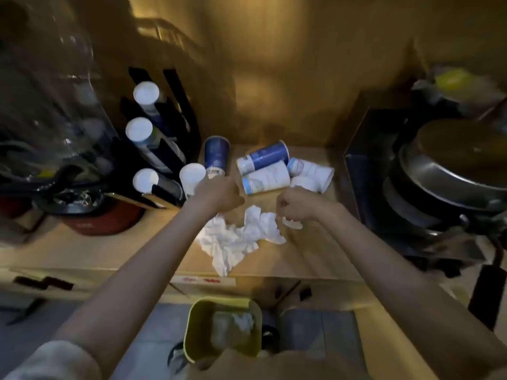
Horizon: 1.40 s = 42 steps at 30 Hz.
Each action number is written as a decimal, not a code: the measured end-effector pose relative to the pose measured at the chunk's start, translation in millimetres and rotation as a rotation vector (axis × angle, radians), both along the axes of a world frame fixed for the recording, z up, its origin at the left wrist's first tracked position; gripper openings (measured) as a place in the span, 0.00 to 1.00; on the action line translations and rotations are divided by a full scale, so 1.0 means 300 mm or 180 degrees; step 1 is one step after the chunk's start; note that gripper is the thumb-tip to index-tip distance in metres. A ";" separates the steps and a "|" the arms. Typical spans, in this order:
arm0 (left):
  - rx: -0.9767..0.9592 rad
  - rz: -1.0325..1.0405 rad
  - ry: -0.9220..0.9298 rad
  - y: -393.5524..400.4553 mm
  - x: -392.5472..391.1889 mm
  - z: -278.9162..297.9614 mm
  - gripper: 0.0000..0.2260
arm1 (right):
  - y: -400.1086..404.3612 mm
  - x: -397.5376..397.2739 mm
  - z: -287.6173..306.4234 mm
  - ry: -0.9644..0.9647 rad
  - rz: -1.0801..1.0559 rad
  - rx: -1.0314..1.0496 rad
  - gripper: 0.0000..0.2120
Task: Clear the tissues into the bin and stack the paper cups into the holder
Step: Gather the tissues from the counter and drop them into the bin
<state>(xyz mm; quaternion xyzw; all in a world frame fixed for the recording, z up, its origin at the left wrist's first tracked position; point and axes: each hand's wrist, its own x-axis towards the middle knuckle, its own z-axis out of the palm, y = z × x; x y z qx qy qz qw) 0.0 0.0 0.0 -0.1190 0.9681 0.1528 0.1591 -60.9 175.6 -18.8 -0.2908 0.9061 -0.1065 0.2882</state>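
1. White crumpled tissues (pixel 241 237) are lying in a messy heap on the wooden counter (pixel 301 250), right between both forearms and close to the front edge.
2. Left hand (pixel 219 194) is hovering over the far left end of the heap with fingers curled in together like a loose fist. Can't tell if it's actually pinching any tissue, the frame is kinda blurry.
3. Right hand (pixel 297 204) is also curled shut, knuckles up, over the right end of the heap. A small white scrap (pixel 292 223) is sitting just under it, but whether the fingers are gripping it I honestly can't say.
4. Yellow bin (pixel 223 330) is sitting on the floor below the counter edge, open top, with some white tissue already inside.
5. Paper cups: 1 dark blue cup (pixel 216 157) is standing upside down behind the left hand, and a white cup (pixel 192 178) is just beside it. Further right, a blue-and-white cup (pixel 263 157) is lying on its side, touching a mostly white cup (pixel 266 178) lying in front of it, with a pale cup (pixel 311 170) on its side at the right.
6. Black cup holder (pixel 164 138) is leaning at the left, with 3 stacks of cups poking out of it.
7. Metal pans (pixel 450 171) are piling up at the far right, all a bit smeared.
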 end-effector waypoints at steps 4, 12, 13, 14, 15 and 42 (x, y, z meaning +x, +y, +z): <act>-0.0090 0.0269 -0.0076 -0.001 0.074 -0.158 0.13 | -0.011 0.033 -0.158 0.0409 0.0028 -0.0028 0.10; -0.0166 0.0396 -0.0250 0.034 0.209 -0.478 0.31 | -0.060 0.114 -0.430 0.0965 0.0700 -0.0170 0.28; -0.0149 0.0371 -0.0223 0.035 0.216 -0.508 0.31 | -0.062 0.117 -0.453 0.0985 0.0697 -0.0090 0.30; -0.0123 0.0339 -0.0207 0.036 0.222 -0.532 0.31 | -0.063 0.119 -0.472 0.0954 0.0658 0.0006 0.31; -0.0095 0.0311 -0.0217 0.038 0.226 -0.553 0.31 | -0.061 0.122 -0.489 0.0902 0.0605 0.0099 0.32; 0.0966 0.1446 0.0046 0.054 0.766 -0.717 0.22 | -0.053 0.537 -0.627 -0.0179 -0.0760 -0.1484 0.17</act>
